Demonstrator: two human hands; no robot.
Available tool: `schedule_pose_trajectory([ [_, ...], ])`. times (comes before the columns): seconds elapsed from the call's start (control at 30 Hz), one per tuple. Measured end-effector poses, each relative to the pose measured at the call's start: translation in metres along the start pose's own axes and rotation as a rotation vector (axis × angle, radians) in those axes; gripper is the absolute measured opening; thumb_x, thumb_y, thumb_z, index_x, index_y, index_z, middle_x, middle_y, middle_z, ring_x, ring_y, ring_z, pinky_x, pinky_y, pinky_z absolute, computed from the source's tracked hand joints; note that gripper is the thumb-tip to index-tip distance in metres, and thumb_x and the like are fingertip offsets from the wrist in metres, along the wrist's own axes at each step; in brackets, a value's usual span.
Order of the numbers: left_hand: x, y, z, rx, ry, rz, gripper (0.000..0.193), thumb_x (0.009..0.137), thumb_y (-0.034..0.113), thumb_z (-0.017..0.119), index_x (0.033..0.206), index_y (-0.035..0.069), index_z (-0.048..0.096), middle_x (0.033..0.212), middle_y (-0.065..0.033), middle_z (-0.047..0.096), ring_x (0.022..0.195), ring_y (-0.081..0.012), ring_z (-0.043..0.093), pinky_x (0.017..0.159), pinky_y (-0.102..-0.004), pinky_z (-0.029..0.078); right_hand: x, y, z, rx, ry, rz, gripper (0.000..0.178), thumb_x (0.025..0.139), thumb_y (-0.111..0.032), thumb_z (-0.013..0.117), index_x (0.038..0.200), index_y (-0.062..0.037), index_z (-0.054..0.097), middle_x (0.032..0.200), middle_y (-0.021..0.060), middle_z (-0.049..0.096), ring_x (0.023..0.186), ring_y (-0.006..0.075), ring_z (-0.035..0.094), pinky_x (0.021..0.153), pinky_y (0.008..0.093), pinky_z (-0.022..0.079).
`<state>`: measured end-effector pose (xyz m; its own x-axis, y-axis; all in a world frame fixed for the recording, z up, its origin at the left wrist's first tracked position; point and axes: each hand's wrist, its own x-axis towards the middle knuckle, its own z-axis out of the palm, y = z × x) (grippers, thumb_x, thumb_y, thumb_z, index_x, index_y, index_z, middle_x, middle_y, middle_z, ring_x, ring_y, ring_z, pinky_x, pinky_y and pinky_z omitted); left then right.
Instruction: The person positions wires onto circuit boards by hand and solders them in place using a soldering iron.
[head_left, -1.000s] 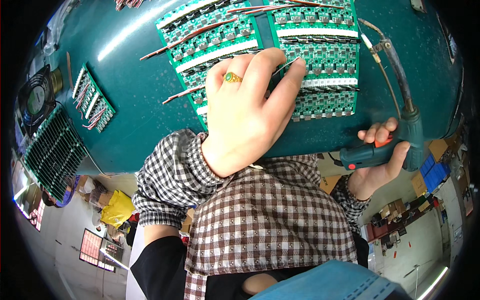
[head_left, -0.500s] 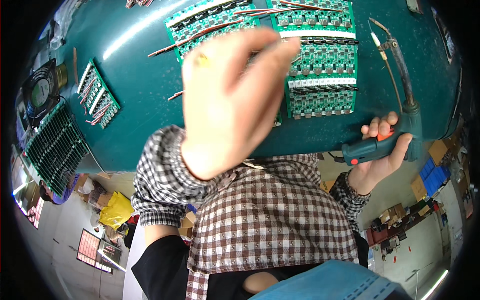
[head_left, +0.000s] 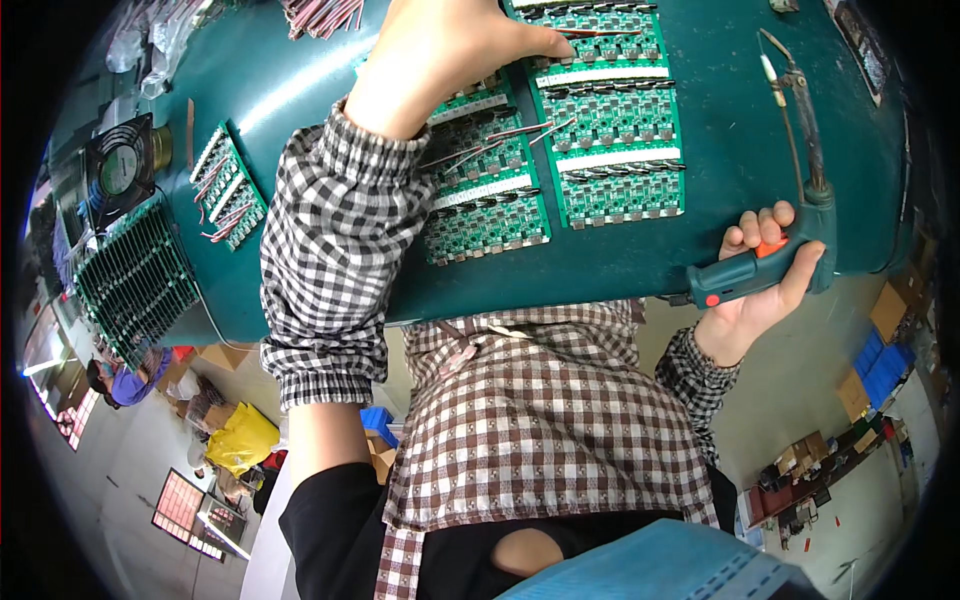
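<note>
L hand (head_left: 445, 45) had moved fwd over the PCBs (head_left: 615, 125) on the surface (head_left: 740, 120), grip cut off by view edge so couldn't tell opening/hold, while R hand (head_left: 750, 315) wrapped the soldering gun (head_left: 822, 225), tip (head_left: 783, 47) aside, prob. keeping heat clear.
</note>
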<state>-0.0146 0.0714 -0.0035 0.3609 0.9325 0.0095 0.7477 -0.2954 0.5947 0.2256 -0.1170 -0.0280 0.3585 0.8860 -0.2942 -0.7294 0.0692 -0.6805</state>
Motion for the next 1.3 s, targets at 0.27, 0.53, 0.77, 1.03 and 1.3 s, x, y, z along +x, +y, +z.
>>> schedule_pose_trajectory([
  [0.27,-0.014,0.014,-0.022,-0.661,-0.193,-0.141,0.038,0.074,0.014,0.075,0.102,0.001,0.053,0.091,-0.0096,0.061,0.079,-0.0145,0.06,0.068,-0.0255,0.049,0.016,-0.016,-0.026,0.283,-0.095,-0.042,0.046,0.086,-0.043,0.062,0.103,-0.0032,0.046,0.079,0.002,0.052,0.077,0.0148,0.052,0.074,0.0316,0.053],
  [0.53,-0.06,0.014,-0.03,-1.376,0.149,-0.2,0.039,0.082,0.002,0.064,0.118,-0.002,0.048,0.099,-0.0123,0.064,0.084,-0.0182,0.066,0.067,-0.0256,0.053,0.019,-0.015,-0.029,0.328,-0.145,-0.059,0.044,0.086,-0.041,0.062,0.102,-0.0036,0.045,0.078,0.0023,0.05,0.076,0.014,0.052,0.075,0.0306,0.055],
  [0.77,-0.077,0.014,-0.035,-1.435,0.241,-0.071,0.046,0.083,0.001,0.062,0.123,-0.003,0.038,0.104,-0.0151,0.062,0.085,-0.0165,0.066,0.065,-0.0233,0.055,0.018,-0.015,-0.026,0.27,-0.113,-0.084,0.042,0.089,-0.041,0.058,0.102,-0.003,0.046,0.079,0.0033,0.051,0.077,0.0154,0.052,0.073,0.0312,0.055],
  [1.03,-0.08,0.025,-0.037,-1.452,0.283,-0.07,0.046,0.084,0.001,0.062,0.123,-0.004,0.038,0.104,-0.0153,0.062,0.088,-0.0171,0.066,0.067,-0.0238,0.055,0.018,-0.014,-0.023,0.229,-0.076,-0.103,0.042,0.089,-0.041,0.058,0.102,-0.0031,0.048,0.078,0.0022,0.051,0.076,0.0145,0.052,0.072,0.0306,0.054],
  [1.3,-0.082,0.019,-0.037,-1.438,0.246,-0.096,0.047,0.083,0.001,0.061,0.124,-0.004,0.038,0.104,-0.0161,0.062,0.09,-0.0187,0.065,0.07,-0.0256,0.056,0.017,-0.014,-0.024,0.176,-0.053,-0.119,0.044,0.087,-0.043,0.06,0.101,-0.0037,0.048,0.078,0.0013,0.051,0.075,0.0136,0.052,0.072,0.0296,0.054],
])
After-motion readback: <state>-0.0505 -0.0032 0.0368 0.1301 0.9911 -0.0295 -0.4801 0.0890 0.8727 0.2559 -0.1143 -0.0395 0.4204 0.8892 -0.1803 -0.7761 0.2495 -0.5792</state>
